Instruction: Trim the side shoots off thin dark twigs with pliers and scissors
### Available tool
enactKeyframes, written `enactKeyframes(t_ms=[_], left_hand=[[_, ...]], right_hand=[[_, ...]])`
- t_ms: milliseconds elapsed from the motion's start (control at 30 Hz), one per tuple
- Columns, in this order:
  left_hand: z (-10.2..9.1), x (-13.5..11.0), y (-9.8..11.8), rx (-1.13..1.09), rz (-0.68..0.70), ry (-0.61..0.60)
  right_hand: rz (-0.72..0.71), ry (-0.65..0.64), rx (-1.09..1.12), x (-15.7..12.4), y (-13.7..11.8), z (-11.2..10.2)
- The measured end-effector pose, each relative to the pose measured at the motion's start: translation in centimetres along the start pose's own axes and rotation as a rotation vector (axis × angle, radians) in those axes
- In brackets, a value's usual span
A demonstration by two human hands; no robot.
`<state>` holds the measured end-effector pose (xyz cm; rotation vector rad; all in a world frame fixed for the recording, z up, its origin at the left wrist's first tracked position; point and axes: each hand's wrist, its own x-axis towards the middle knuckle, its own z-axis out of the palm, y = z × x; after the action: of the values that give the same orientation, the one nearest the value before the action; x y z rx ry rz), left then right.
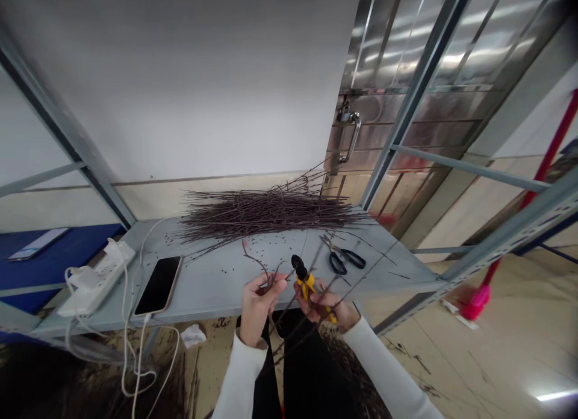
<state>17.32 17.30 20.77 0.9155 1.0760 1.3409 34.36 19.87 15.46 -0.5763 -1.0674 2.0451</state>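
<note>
Thin dark twigs [258,261] are pinched between the thumb and fingers of my left hand [262,297], just over the front edge of the shelf. My right hand [329,304] is wrapped round a pair of yellow-handled cutting pliers [306,283], whose black head points up and to the left. A gap separates the pliers' head from my left fingers. Long blurred twigs cross in front of my right hand; whether it also holds one of them I cannot tell. Behind both hands a large pile of dark twigs [266,211] lies along the back of the shelf.
Black-handled scissors [343,256] lie on the grey shelf [212,286], right of the pliers. To the left are a phone [159,285] on a cable and a white power strip [97,280]. Metal posts [418,100] frame the shelf. Small twig bits are scattered about.
</note>
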Motion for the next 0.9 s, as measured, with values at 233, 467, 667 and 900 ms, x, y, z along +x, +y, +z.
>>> enactKeyframes(t_ms=[233,467,667,900], left_hand=[[0.7,0.0,0.0,0.014,-0.012,-0.05],[0.0,0.6,-0.4,0.067,0.028,-0.066],[0.0,0.4,-0.1,0.068,0.018,-0.102],[0.1,0.4,-0.4,0.071,0.013,-0.076]], right_hand=[[0.053,-0.111,0.068,0.4,1.5,-0.4],[-0.342,0.205,-0.425,0.6,-0.8,-0.2],[-0.641,0.447,-0.995,1.0,-1.5,0.1],[-0.803,0.528,-1.224,2.1,-1.7,-0.9]])
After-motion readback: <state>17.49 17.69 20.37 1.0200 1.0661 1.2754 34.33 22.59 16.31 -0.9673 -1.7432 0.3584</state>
